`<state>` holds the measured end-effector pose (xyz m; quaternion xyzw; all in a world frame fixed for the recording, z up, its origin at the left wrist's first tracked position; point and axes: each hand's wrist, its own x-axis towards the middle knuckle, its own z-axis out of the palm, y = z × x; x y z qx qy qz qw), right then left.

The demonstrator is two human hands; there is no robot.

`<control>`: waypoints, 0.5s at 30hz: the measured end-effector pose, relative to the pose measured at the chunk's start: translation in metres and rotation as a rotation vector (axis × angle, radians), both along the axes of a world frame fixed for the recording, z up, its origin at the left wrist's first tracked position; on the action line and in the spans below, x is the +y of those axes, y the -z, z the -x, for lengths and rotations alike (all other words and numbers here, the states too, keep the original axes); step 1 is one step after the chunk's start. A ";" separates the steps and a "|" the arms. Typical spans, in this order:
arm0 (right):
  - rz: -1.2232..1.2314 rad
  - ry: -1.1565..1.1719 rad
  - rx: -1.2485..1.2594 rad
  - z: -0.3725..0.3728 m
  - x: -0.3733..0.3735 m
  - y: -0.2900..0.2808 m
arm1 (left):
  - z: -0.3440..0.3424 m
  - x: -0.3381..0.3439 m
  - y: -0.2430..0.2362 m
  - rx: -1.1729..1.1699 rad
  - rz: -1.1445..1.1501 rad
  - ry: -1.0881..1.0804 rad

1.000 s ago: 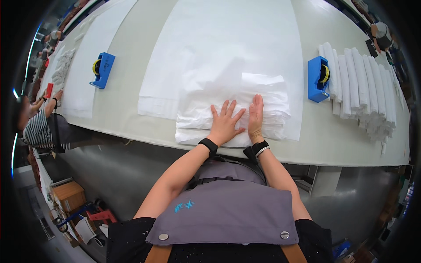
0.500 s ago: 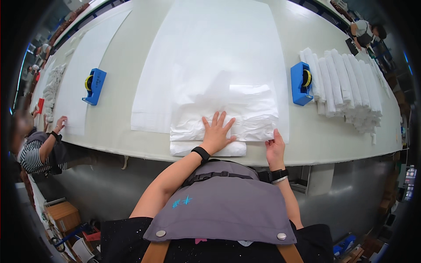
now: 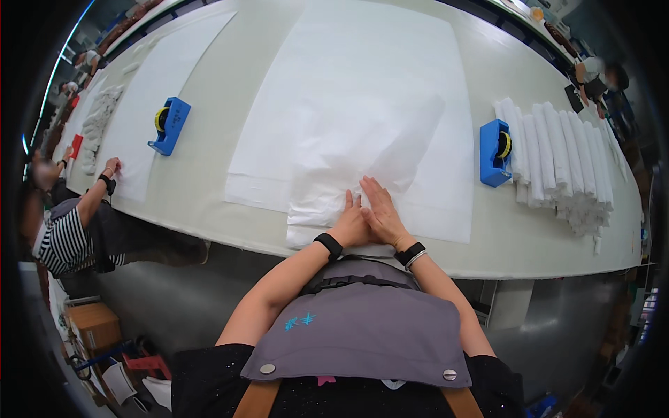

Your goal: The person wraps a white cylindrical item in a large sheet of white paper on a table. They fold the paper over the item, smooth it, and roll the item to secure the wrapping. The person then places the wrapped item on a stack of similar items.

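Observation:
In front of me a thin white crinkled sheet (image 3: 324, 157) lies folded on larger flat white sheets (image 3: 446, 188). My left hand (image 3: 350, 226) presses on the folded part near the table edge, its visible fingers stretched out. Against it lies my right hand (image 3: 383, 214), fingers straight and flat on the folded sheet, its heel close to the left thumb. Both hands are open. A loose, half see-through flap (image 3: 411, 143) stands up a little beyond the right fingertips. Whatever lies under the folds is hidden.
Blue tape dispensers stand at left (image 3: 169, 125) and right (image 3: 495, 153). Beside the right one is a pile of white rolls (image 3: 557, 153). Another long white sheet (image 3: 160, 90) lies at left, where a co-worker's hand (image 3: 112, 167) rests. The table edge (image 3: 251, 244) runs before me.
My right hand has moved left from the folded sheet's right edge to beside my left hand. The sheet's right part is now folded over leftward. My left hand stays pressed on it.

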<state>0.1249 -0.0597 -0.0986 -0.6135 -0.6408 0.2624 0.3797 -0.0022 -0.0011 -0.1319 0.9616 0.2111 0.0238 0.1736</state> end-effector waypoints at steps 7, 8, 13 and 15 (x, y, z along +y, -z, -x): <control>0.044 -0.039 -0.019 -0.022 -0.019 -0.008 | 0.063 0.048 -0.061 -0.043 -0.194 0.167; 0.070 -0.072 -0.014 -0.024 -0.020 -0.009 | 0.067 0.050 -0.056 -0.041 -0.168 0.155; 0.068 -0.131 -0.191 -0.008 -0.013 -0.006 | 0.068 0.052 -0.035 0.027 -0.105 0.115; 0.041 -0.137 -0.403 0.003 -0.010 -0.001 | 0.070 0.054 -0.028 -0.044 -0.073 0.099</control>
